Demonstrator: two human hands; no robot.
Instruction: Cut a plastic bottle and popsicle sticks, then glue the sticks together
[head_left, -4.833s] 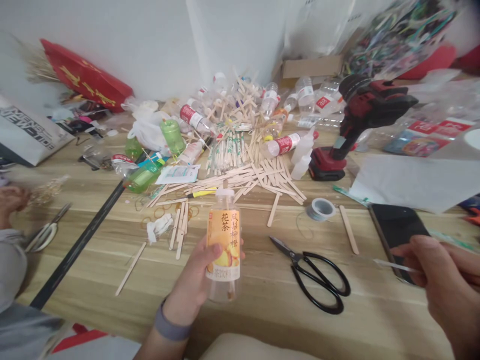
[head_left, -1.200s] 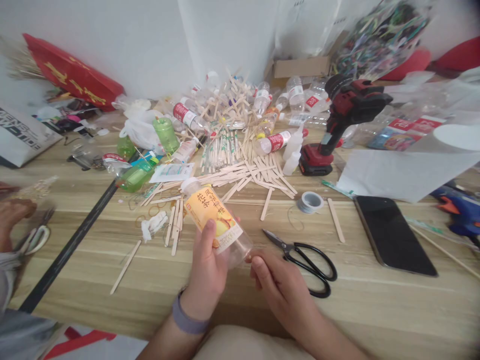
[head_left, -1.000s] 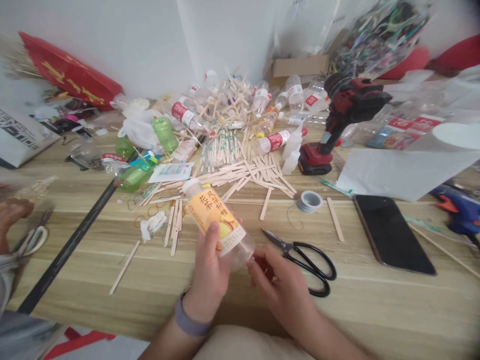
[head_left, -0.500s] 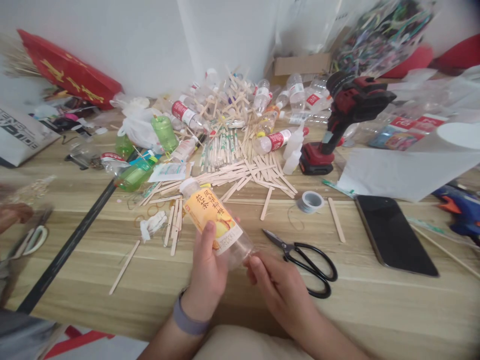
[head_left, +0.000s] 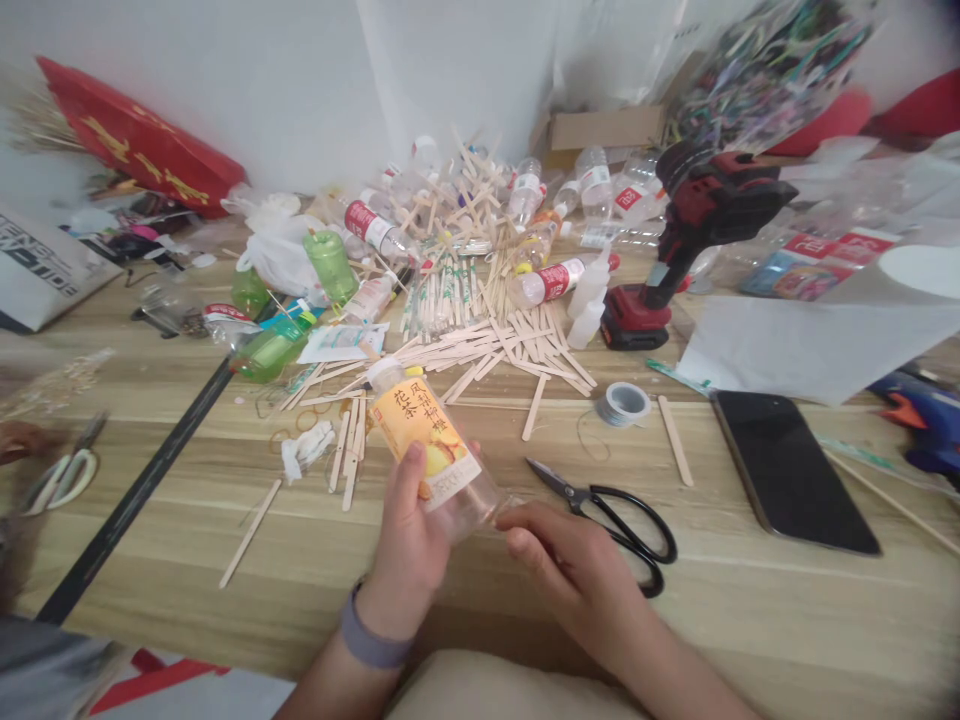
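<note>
A clear plastic bottle (head_left: 476, 500) with a yellow-orange label and a white cap lies tilted across the middle, its cap end pointing away to the upper left. My left hand (head_left: 412, 535) is closed around its lower part, thumb on the label. At the bottle's near end, the curled fingers of my right hand (head_left: 574, 560) grip its edge; the thumb sits just below the index finger. What the fingertips touch there is partly hidden. Just right of the bottle lie black-handled scissors (head_left: 611, 515), partly behind my right hand.
Wooden craft sticks (head_left: 495, 345) and several bottles are heaped at the back. On the right are a roll of tape (head_left: 624, 404), a phone (head_left: 795, 470) and a red-black power drill (head_left: 675, 240). Another person's hand (head_left: 22, 440) is at the far left, by white-handled scissors (head_left: 66, 478).
My right thumb has moved off the bottle's edge to below the index finger, which now reaches along that edge. The bottle has barely shifted. The other person's hand has drawn left.
</note>
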